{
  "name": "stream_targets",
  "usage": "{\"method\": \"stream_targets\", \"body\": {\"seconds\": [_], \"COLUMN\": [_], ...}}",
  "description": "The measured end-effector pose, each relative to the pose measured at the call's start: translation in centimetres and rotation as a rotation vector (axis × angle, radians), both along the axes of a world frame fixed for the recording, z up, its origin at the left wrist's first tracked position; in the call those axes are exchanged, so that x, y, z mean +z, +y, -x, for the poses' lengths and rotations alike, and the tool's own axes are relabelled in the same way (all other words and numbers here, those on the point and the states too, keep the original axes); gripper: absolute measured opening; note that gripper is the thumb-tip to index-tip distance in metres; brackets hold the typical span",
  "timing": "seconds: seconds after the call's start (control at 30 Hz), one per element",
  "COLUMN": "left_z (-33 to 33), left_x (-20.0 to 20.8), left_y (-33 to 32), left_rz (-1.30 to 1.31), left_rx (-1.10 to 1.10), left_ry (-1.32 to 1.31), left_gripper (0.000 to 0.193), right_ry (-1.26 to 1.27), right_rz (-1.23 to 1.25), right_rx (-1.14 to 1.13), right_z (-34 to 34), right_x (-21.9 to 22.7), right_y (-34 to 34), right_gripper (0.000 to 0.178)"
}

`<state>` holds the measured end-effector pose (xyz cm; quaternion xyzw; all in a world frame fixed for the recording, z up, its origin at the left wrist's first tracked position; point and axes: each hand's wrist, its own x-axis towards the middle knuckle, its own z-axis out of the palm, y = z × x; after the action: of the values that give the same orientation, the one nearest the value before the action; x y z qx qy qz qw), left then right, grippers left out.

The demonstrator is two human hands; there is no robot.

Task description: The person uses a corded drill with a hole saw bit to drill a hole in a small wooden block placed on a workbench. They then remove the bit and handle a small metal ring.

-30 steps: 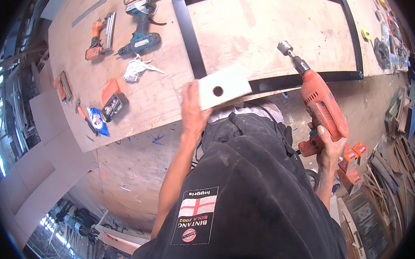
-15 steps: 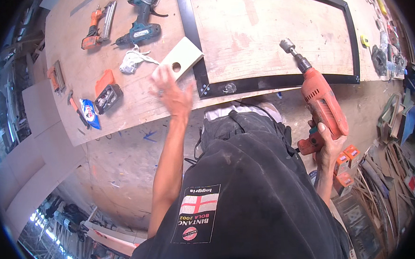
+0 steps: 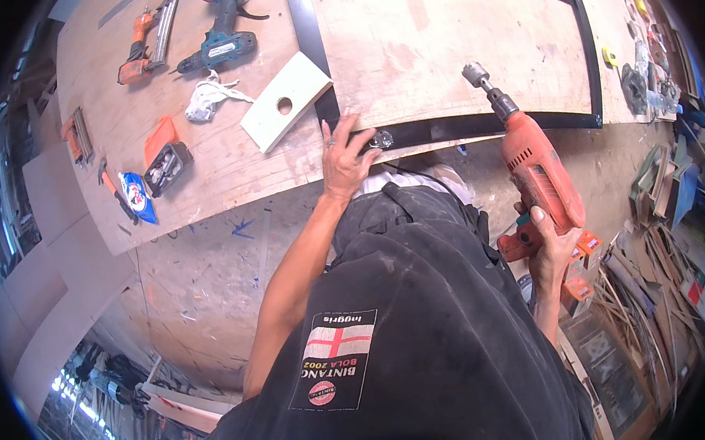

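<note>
My right hand [image 3: 551, 245] is wrapped round the handle of a red power drill [image 3: 543, 170], held off the front edge of the table. A hole saw bit [image 3: 476, 75] in its chuck points away from me, over the opening of the black frame [image 3: 491, 125]. My left hand [image 3: 346, 158] rests with fingers spread on the frame's near left corner, covering it. Beside the fingers, a round shiny patch [image 3: 381, 140] shows on the near rail. Left of the frame lies a pale wooden block [image 3: 286, 101] with a round hole through it.
On the wooden table [image 3: 206, 168] lie a teal cordless drill [image 3: 220, 48], an orange nail gun [image 3: 140, 52], a white cloth [image 3: 209, 98], a dark box [image 3: 168, 167], a blue packet [image 3: 137, 197] and a hammer [image 3: 114, 189]. Wood offcuts [image 3: 644, 308] pile up at the right.
My left hand has moved right from the holed wooden block onto the frame's corner. The right hand still holds the drill, and the whole view has shifted slightly.
</note>
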<state>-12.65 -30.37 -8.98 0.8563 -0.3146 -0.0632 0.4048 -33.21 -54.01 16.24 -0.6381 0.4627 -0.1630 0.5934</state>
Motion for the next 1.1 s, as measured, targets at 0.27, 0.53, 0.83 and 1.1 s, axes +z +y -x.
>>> {"method": "stream_targets", "body": {"seconds": [0.27, 0.53, 0.83, 1.1], "left_z": [-0.4, -0.7, -0.3, -0.5], "left_x": [0.3, 0.6, 0.4, 1.1], "left_y": [0.1, -0.6, -0.6, -1.2], "left_rz": [0.042, 0.022, -0.031, -0.047], "left_rx": [0.038, 0.029, -0.002, -0.007], "left_ry": [0.033, -0.013, -0.158, -0.165], "left_gripper": [0.036, 0.018, 0.016, 0.017], "right_ry": [-0.012, 0.009, -0.122, -0.343], "right_rz": [0.015, 0.025, -0.169, -0.447], "right_rx": [-0.026, -0.026, -0.069, 0.026], "right_z": [0.3, 0.1, 1.4, 5.0], "right_x": [-0.2, 0.0, -2.0, -6.6], "right_y": [0.6, 0.9, -1.3, -6.6], "right_gripper": [0.065, 0.068, 0.072, 0.077]}}
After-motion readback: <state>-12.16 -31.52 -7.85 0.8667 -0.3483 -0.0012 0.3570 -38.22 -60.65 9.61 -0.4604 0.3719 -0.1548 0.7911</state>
